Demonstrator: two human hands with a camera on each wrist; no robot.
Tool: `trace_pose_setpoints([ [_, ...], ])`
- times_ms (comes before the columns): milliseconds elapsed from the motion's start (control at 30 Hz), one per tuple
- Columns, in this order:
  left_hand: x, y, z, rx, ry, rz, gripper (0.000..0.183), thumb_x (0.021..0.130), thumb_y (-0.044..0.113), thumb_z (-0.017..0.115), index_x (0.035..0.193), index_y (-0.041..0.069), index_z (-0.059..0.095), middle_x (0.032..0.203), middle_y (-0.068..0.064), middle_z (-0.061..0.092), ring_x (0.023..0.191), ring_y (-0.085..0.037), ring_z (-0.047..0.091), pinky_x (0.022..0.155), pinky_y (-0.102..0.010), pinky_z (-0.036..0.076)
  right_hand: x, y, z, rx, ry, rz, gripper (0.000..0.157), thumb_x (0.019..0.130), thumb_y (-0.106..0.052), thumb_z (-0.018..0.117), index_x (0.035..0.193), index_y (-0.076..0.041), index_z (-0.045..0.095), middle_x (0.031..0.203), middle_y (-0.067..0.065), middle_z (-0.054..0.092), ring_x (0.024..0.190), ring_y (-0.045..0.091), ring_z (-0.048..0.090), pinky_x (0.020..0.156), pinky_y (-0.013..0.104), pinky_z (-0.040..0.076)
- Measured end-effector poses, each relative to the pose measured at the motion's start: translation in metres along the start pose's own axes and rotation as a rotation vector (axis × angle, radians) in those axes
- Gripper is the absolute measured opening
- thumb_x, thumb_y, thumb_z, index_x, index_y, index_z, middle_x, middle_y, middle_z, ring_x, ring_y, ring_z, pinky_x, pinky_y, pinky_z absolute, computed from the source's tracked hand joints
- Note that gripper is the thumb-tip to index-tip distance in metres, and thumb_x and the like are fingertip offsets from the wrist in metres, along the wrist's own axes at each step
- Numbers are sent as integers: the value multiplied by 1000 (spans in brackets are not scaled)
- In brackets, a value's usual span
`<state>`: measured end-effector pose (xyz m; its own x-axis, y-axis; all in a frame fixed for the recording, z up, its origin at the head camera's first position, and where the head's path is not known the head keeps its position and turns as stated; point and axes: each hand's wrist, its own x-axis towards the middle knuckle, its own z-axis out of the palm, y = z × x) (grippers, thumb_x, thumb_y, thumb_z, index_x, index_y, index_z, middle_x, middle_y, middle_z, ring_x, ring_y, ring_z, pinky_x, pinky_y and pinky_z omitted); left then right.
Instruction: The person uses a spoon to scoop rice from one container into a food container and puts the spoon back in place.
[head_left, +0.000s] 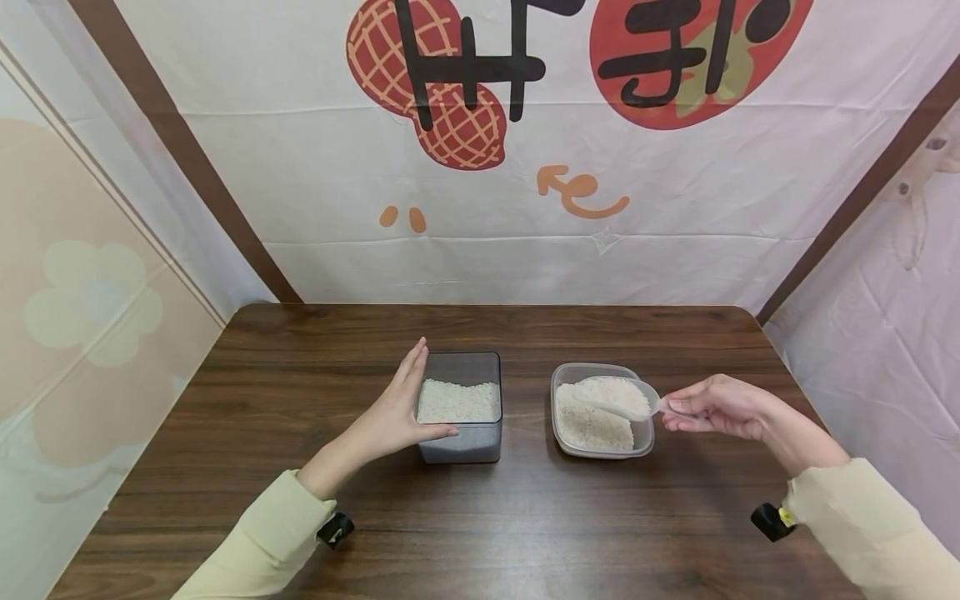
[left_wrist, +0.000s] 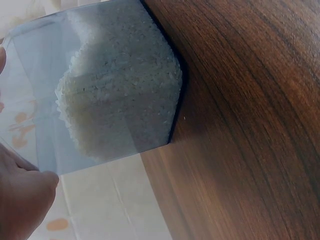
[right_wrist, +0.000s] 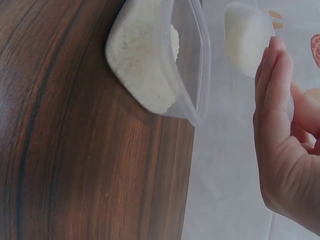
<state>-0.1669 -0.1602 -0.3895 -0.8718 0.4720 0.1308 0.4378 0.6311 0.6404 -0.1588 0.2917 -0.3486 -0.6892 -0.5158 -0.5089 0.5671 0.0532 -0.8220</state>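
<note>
My left hand (head_left: 393, 414) lies against the left side of a clear grey box (head_left: 461, 442), its fingers straight and its thumb along the front rim. White rice (left_wrist: 120, 85) partly fills that box. To its right, my right hand (head_left: 723, 407) pinches the handle of a translucent scoop (head_left: 654, 407) heaped with rice. The scoop is held above a clear plastic tub (head_left: 558, 429), which holds more rice (head_left: 596, 431). In the right wrist view the scoop's bowl (right_wrist: 248, 40) is raised beyond the fingers, above the tub's rim; the curled fingers hide most of the handle.
Both containers stand on a dark wood-grain table (head_left: 480, 525), with a gap between them. A white printed cloth (head_left: 480, 258) hangs behind the table's far edge, and more cloth hangs at both sides. One tiny pale speck (left_wrist: 184, 118) lies beside the box.
</note>
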Motion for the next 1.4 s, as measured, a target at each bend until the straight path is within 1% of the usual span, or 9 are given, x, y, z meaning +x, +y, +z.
trace_pose_setpoints([
  [100, 0, -1, 1, 4, 4, 10, 119, 68, 45, 77, 145, 0, -1, 152, -9, -5, 135, -36, 12, 102, -54, 25, 0, 2, -1, 0, 0, 1, 19, 90, 2, 50, 95, 0, 68, 89, 13, 67, 84, 18, 66, 79, 25, 50],
  [267, 0, -2, 1, 7, 0, 8, 119, 68, 46, 76, 145, 1, -2, 152, -10, -7, 136, -35, 9, 103, -54, 23, -2, 4, -2, -7, -2, 2, 20, 91, 3, 49, 96, 0, 68, 89, 13, 68, 84, 18, 66, 78, 25, 50],
  [500, 0, -2, 1, 8, 8, 11, 119, 68, 44, 77, 145, 1, -1, 152, -10, -7, 137, -34, 6, 103, -54, 22, -3, 5, -4, -31, 30, 2, 18, 90, 2, 51, 99, 5, 67, 88, 14, 68, 82, 18, 66, 77, 25, 51],
  [667, 0, -2, 1, 11, 7, 17, 118, 68, 44, 77, 145, 0, 0, 152, -10, -7, 137, -32, 4, 104, -53, 21, -5, 6, -2, -56, 57, 20, 17, 89, 1, 53, 100, 8, 65, 86, 13, 68, 81, 18, 66, 76, 25, 51],
  [933, -1, -1, 1, 18, 6, 10, 118, 68, 44, 77, 145, -1, 1, 152, -10, -6, 137, -33, 8, 104, -52, 22, -6, 6, -1, -106, 90, 38, 19, 89, 1, 53, 102, 13, 61, 87, 15, 68, 81, 19, 66, 75, 27, 52],
  [1167, 0, -1, 1, 19, 11, 13, 117, 68, 46, 76, 145, -1, 2, 152, -9, -4, 136, -34, 12, 103, -52, 25, -8, 3, 0, -181, 116, 40, 30, 90, 1, 52, 110, 23, 51, 88, 17, 67, 81, 20, 66, 75, 28, 52],
  [1400, 0, -1, 1, 19, 8, 12, 116, 68, 45, 76, 145, -2, 2, 152, -9, -4, 135, -35, 13, 102, -53, 26, -10, -2, 3, -257, 130, 41, 32, 90, -1, 52, 109, 25, 50, 86, 16, 68, 79, 20, 67, 73, 29, 52],
])
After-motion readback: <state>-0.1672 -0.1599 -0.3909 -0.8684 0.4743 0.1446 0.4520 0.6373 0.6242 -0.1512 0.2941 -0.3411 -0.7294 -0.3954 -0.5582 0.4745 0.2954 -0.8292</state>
